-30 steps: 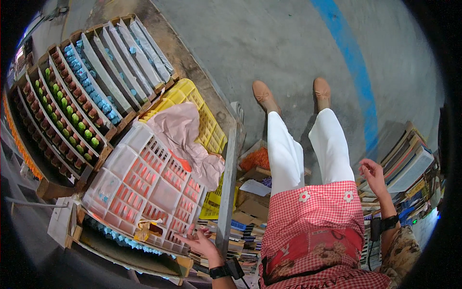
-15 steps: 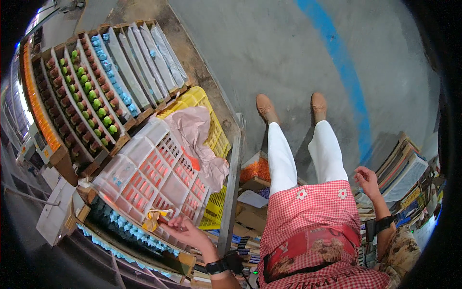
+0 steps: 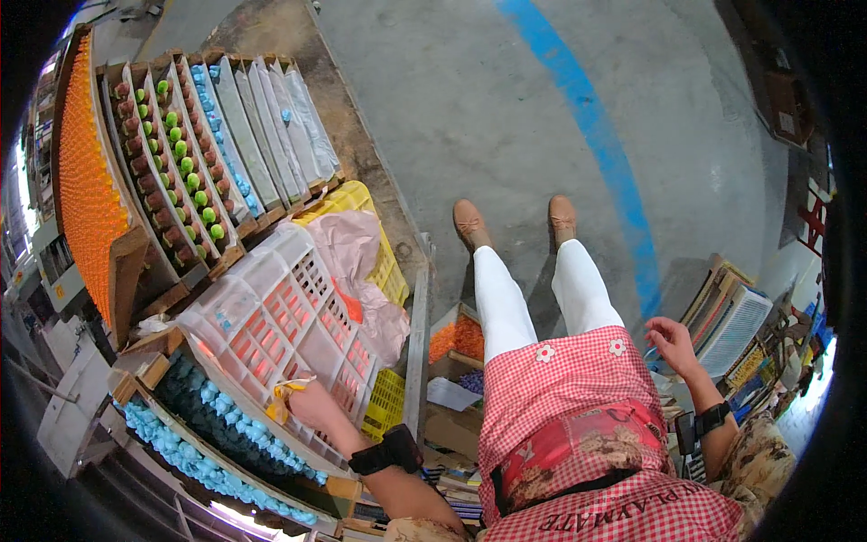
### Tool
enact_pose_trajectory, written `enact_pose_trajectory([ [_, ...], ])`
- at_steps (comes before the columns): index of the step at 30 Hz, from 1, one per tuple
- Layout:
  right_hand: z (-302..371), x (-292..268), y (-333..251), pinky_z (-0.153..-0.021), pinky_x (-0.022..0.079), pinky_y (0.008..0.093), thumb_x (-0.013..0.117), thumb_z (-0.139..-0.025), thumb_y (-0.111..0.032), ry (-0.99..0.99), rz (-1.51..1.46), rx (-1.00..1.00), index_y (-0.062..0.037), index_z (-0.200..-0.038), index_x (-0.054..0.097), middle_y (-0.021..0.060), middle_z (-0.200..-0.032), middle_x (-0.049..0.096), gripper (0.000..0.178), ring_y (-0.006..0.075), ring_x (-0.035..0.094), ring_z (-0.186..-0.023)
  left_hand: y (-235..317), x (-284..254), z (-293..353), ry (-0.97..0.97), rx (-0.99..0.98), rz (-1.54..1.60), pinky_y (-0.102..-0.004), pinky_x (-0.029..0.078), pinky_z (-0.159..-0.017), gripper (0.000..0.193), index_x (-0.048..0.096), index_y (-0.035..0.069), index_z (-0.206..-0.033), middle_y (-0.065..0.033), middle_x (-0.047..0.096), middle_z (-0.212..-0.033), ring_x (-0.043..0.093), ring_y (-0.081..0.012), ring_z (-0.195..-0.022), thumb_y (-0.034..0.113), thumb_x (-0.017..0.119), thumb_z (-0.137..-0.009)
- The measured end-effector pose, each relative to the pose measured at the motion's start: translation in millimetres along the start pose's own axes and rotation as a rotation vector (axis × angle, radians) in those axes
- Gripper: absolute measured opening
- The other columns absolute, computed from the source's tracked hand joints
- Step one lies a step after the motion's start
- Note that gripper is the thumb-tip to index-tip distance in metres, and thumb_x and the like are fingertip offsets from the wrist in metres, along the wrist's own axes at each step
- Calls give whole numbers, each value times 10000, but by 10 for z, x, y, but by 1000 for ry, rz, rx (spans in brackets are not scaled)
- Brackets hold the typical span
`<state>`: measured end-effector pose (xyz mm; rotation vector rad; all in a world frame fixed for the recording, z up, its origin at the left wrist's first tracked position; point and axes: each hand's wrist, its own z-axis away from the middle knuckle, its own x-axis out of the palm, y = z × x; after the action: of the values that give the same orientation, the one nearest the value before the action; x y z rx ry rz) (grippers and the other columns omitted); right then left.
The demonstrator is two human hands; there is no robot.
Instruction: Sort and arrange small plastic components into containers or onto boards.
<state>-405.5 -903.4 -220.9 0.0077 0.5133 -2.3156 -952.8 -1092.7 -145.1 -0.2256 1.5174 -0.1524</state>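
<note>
Watching from afar through the head camera, I count two hands, two tan shoes (image 3: 562, 213), two flower patches (image 3: 544, 353), one white crate (image 3: 312, 339), one crumpled pink sheet (image 3: 352, 239) and one blue floor line (image 3: 587, 126). Left hand (image 3: 318, 406) reaches over the crate and touches one yellow scrap (image 3: 278, 406) at its near left edge; fingertips hidden, so I cannot tell if they close on it. Right hand (image 3: 673, 341) hangs near stacked boards (image 3: 730, 325), fingers half bent; cannot tell whether it grips anything. Against half a second ago: left hand then lies mostly right of the scrap, now overlaps it; right hand's pose much the same; more of the orange-studded panel (image 3: 90, 199) shows at left.
</note>
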Motion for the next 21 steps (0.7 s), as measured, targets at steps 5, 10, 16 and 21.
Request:
enact_pose_trajectory([
  [5, -17, -49, 50, -667, 490, 269, 524, -893, -24, -29, 70, 104, 29, -1041, 582, 67, -848, 635, 168, 126, 604, -748, -16, 63, -56, -59, -173, -29, -498, 464, -767, 512, 644, -120, -914, -306, 637, -947, 608, -447, -894, 375, 580, -802],
  [10, -58, 10, -63, -643, 488, 272, 531, -896, -38, -6, 35, 27, 26, -1038, 586, 61, -855, 637, 165, 127, 610, -741, -5, 34, -186, -133, -230, -49, -479, 457, -816, 518, 656, -103, -914, -310, 630, -993, 597, -430, -970, 394, 549, -812],
  [16, -70, -36, -136, -596, 465, 247, 532, -909, -65, 1, -18, 70, -25, -1060, 587, 33, -870, 640, 166, 109, 604, -741, -236, -13, -316, -460, -327, 236, -432, 463, -740, 473, 653, -2, -998, -131, 619, -954, 571, -298, -851, 415, 564, -794],
  [21, -98, -92, 36, -580, 456, 260, 527, -895, -37, 15, -51, 10, 2, -1045, 588, 59, -839, 651, 167, 116, 606, -708, -152, 42, -258, -428, -494, 492, -416, 440, -701, 433, 626, 30, -952, -71, 565, -895, 525, -227, -818, 427, 575, -786],
])
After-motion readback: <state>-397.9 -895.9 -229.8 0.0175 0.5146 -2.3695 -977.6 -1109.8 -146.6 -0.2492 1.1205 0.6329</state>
